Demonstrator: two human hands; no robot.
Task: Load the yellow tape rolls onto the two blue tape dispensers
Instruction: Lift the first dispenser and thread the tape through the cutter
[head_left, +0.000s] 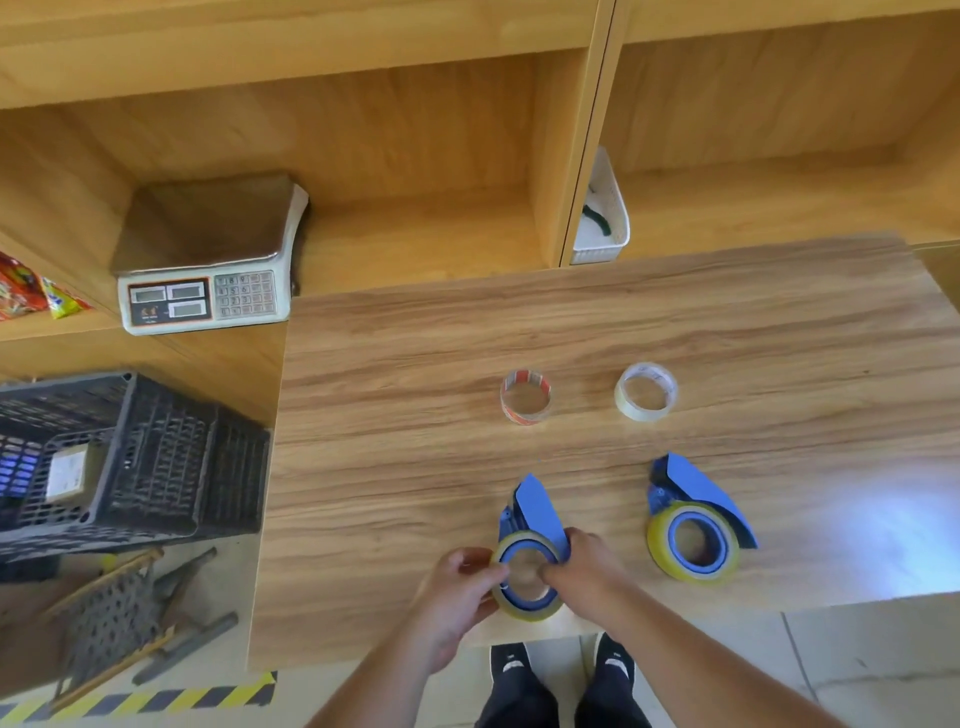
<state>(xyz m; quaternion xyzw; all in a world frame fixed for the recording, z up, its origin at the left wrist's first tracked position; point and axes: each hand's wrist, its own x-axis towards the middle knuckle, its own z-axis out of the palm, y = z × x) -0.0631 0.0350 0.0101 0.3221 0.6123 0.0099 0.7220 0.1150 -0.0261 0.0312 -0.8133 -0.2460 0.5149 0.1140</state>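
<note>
Both hands, the left hand (460, 584) and the right hand (582, 564), pinch a yellow tape roll (524, 610) around the near blue dispenser (537, 506) at the desk (389, 415) edge; it looks seated, though fingers hide the hub. The other dispenser (698, 491) already carries its roll (693, 540), so the task seems nearly finished.

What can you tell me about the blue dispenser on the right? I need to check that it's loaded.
The right blue dispenser lies on its side on the wooden table, untouched by either hand. It looks like plastic, its flat pointed blade guard aimed away from the person. A yellow tape roll sits around its blue hub, so it appears loaded.
</note>
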